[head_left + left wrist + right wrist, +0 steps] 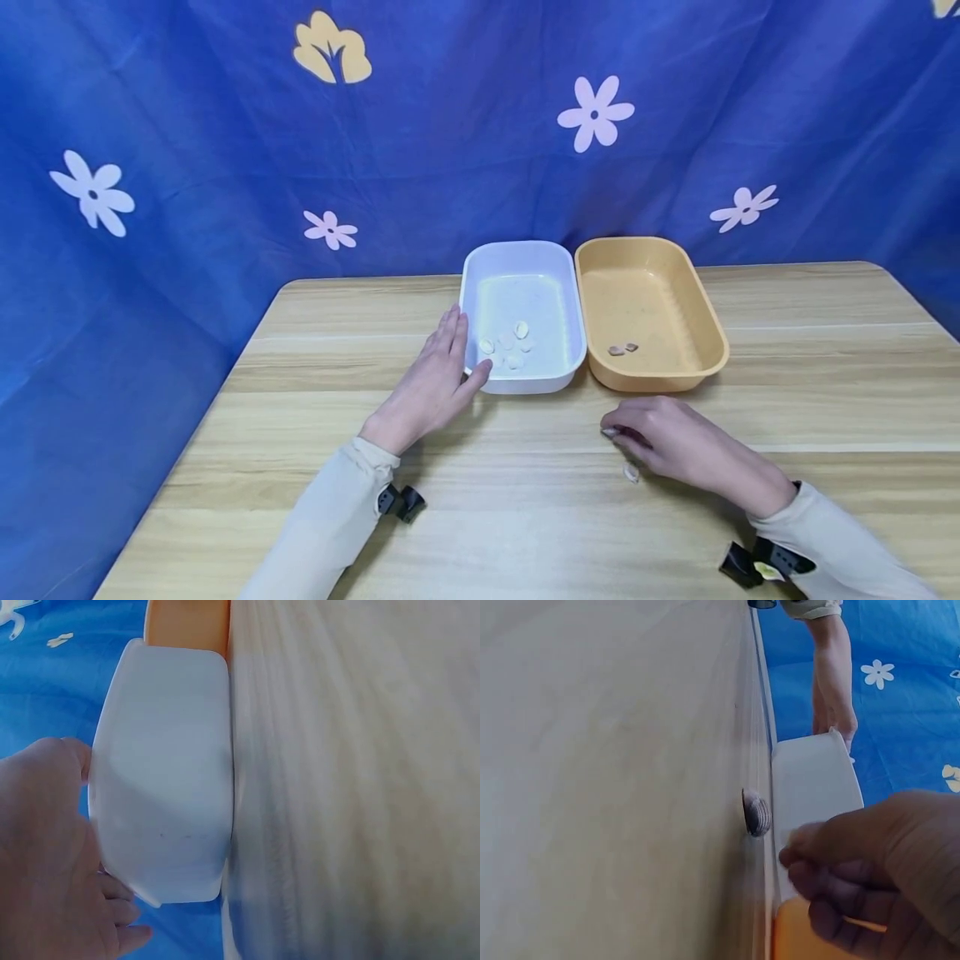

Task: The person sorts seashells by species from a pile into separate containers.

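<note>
My left hand (431, 383) rests on the left rim of the white tub (525, 387), its fingers along the side and its thumb at the near corner. Several pale shells (521, 330) lie inside that tub. In front of the orange tub (652, 382), my right hand (675, 437) is low over the table and pinches a small seashell (609, 432) between thumb and fingers. That shell is mostly hidden by the fingertips. Just below this hand, another seashell (631, 472) lies on the table; the right wrist view shows its ridged, striped surface (757, 814).
Two small brown shells (617, 350) lie in the orange tub, which stands right beside the white one near the table's back edge. Behind the wood-grain table (525, 500) hangs a blue curtain (465, 125) with flowers.
</note>
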### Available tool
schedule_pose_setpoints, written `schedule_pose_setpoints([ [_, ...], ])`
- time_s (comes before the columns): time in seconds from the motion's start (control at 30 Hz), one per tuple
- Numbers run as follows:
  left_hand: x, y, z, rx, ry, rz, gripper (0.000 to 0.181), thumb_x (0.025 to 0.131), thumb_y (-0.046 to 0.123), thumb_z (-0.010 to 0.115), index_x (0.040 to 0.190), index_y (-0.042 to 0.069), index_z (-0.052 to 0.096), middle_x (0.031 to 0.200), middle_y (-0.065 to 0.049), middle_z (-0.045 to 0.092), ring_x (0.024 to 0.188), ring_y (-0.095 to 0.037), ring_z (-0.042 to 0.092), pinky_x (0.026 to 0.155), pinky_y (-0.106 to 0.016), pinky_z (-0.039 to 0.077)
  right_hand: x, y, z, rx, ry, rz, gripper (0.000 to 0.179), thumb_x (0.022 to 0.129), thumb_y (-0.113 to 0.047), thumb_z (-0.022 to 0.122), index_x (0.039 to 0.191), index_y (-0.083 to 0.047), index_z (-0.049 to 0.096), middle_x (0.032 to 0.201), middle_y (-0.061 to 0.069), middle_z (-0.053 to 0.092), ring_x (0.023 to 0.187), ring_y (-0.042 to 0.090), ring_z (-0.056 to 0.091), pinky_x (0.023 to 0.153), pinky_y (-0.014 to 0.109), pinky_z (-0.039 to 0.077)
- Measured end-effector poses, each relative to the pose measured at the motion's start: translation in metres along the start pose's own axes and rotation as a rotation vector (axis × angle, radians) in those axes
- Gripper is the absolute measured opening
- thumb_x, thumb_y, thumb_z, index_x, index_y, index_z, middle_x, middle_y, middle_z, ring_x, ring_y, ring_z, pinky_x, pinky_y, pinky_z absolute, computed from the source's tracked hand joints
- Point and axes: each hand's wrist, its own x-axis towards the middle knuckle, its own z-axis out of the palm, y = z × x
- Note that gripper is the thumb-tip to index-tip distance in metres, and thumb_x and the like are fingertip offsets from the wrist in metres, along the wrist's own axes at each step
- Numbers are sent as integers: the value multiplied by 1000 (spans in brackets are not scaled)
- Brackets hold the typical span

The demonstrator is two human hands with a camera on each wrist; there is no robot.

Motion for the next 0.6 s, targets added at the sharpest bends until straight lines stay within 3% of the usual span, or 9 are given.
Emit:
schedule_pose_setpoints([
  [0.1, -1, 1, -2, 15, -8, 0, 78, 102, 49, 27, 149, -10, 6, 158, -25, -1, 147, -33, 1, 119, -43, 10, 4, -1, -4, 12, 39, -38, 15, 81, -2, 74, 94, -9, 72, 85, -6, 67, 76, 4, 62, 66, 25, 55],
  [0.23, -1, 2, -4, 24, -11, 8, 78, 103, 48, 27, 149, -11, 7, 157, -27, 1, 147, -33, 1, 119, -43, 10, 9, 4, -19, 22, 154, -56, 21, 75, 2, 77, 94, -6, 73, 87, -2, 71, 75, 8, 65, 66, 25, 57],
  [0.37, -1, 3, -4, 25, -12, 3, 78, 102, 49, 26, 149, -10, 7, 157, -26, 0, 147, -33, 0, 119, -43, 9, 18, 11, -40, 11, 231, -27, 25, 73, 6, 77, 95, -5, 74, 88, 1, 73, 73, 8, 65, 63, 24, 57],
  [0.47, -2, 3, -5, 27, -7, 0, 78, 102, 48, 27, 149, -11, 8, 157, -26, 0, 147, -34, 1, 119, -44, 8, 27, 20, -52, 14, 223, 42, 22, 76, 6, 75, 95, -5, 74, 82, -2, 71, 69, 6, 62, 60, 25, 55],
  [0.6, -2, 3, -4, 32, -7, -2, 78, 102, 48, 27, 149, -11, 8, 157, -26, 1, 147, -34, 2, 120, -43, 6, 33, 37, -57, 20, 152, 166, 15, 79, 4, 73, 90, -7, 74, 74, -6, 66, 66, 6, 57, 59, 29, 53],
])
